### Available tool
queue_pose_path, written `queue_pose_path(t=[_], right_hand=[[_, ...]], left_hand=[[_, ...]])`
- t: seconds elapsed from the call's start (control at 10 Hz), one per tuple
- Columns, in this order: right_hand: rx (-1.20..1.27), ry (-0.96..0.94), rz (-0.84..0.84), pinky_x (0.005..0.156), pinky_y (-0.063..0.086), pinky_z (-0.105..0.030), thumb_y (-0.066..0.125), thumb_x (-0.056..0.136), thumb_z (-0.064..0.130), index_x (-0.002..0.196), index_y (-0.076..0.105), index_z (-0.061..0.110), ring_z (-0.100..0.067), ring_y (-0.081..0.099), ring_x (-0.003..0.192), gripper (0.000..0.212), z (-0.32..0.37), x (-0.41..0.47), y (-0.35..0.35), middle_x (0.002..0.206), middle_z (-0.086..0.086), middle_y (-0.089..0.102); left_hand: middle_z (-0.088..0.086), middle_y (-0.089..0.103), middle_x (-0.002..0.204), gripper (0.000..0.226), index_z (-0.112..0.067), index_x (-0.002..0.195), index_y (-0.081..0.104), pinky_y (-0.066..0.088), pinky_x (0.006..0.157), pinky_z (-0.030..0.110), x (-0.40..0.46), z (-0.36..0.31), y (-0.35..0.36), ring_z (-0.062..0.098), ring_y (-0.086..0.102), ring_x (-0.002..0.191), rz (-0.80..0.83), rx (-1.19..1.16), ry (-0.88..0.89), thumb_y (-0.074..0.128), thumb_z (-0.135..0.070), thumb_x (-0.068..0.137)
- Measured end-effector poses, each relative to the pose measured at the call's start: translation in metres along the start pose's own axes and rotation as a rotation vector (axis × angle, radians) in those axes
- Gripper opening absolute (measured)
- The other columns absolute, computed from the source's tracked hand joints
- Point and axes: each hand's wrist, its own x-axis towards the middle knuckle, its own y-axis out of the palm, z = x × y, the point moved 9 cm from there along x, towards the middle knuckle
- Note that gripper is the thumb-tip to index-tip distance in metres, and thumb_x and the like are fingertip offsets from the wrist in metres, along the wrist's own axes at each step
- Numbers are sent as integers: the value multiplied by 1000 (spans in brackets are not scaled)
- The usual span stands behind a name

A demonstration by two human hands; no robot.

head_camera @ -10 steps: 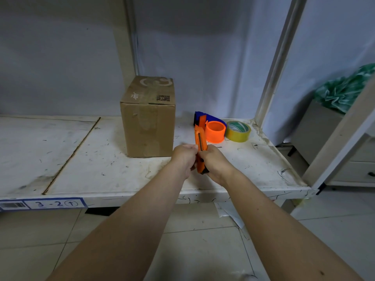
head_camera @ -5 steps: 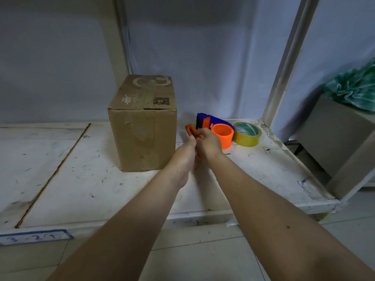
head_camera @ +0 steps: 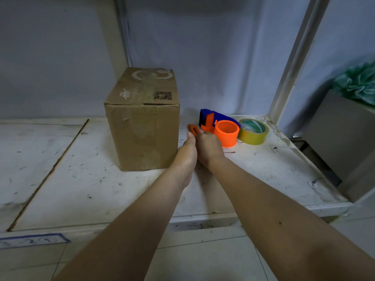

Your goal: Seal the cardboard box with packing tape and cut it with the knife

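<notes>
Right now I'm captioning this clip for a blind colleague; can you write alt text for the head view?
Both hands, left hand and right hand, hold an orange knife low over a scuffed white table, just right of a closed cardboard box. Behind them sit an orange and blue tape dispenser and a yellow tape roll.

Just one camera here, a wide-angle worn on the person's head, tilted forward and down. It looks along both bare forearms, which come in from the bottom edge and meet mid-frame, so the left hand (head_camera: 187, 148) and right hand (head_camera: 209, 146) sit close to centre. The white surface (head_camera: 81, 179) fills the middle band, seen from above at a slant, with the floor tiles (head_camera: 203, 258) along the bottom and the wall up top. Straight lines bow near the edges, like the white post (head_camera: 294, 63) on the right.
</notes>
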Motion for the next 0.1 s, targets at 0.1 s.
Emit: queue_pose_path(t=[0.1], right_hand=[[-35, -39, -46, 64, 42, -32, 57, 88, 8, 124, 55, 11, -34, 62, 93, 37, 6, -8, -14, 104, -17, 64]], left_hand=[[10, 51, 140, 55, -5, 137, 47, 30, 89, 21, -21, -1, -3, 18, 44, 133, 6, -26, 3, 24, -41, 103]])
